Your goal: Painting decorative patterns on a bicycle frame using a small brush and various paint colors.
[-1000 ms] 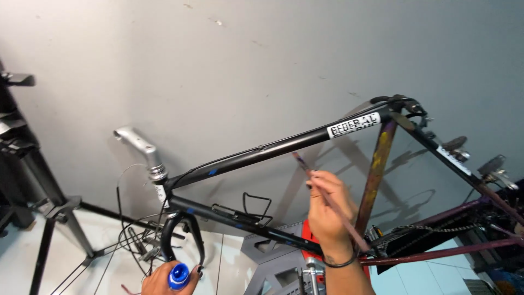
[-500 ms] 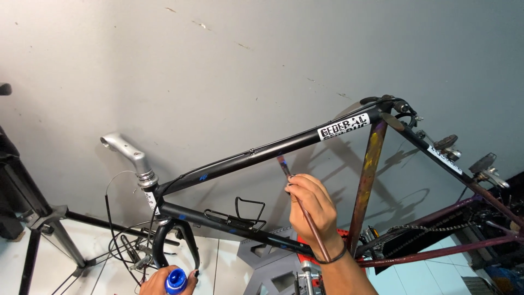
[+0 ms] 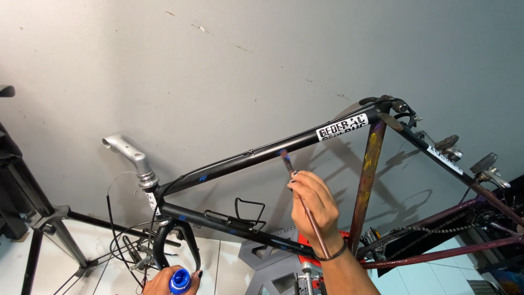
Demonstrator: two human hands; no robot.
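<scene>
A black bicycle frame hangs in front of a grey wall, clamped on a repair stand. My right hand holds a thin paintbrush, and its blue-tipped bristles touch the underside of the top tube. My left hand sits at the bottom edge, gripping a small blue pot just below the fork crown. The seat tube is purple with yellow patches. A silver stem sticks up from the head tube.
A black tripod stand stands at the left. A bottle cage is on the down tube. The red and grey repair stand clamp is below my right hand. Chain and rear stays extend to the right. Loose cables hang near the fork.
My right hand has moved left and up along the top tube, bringing the brush tip against it. The view has shifted, so the frame sits further right.
</scene>
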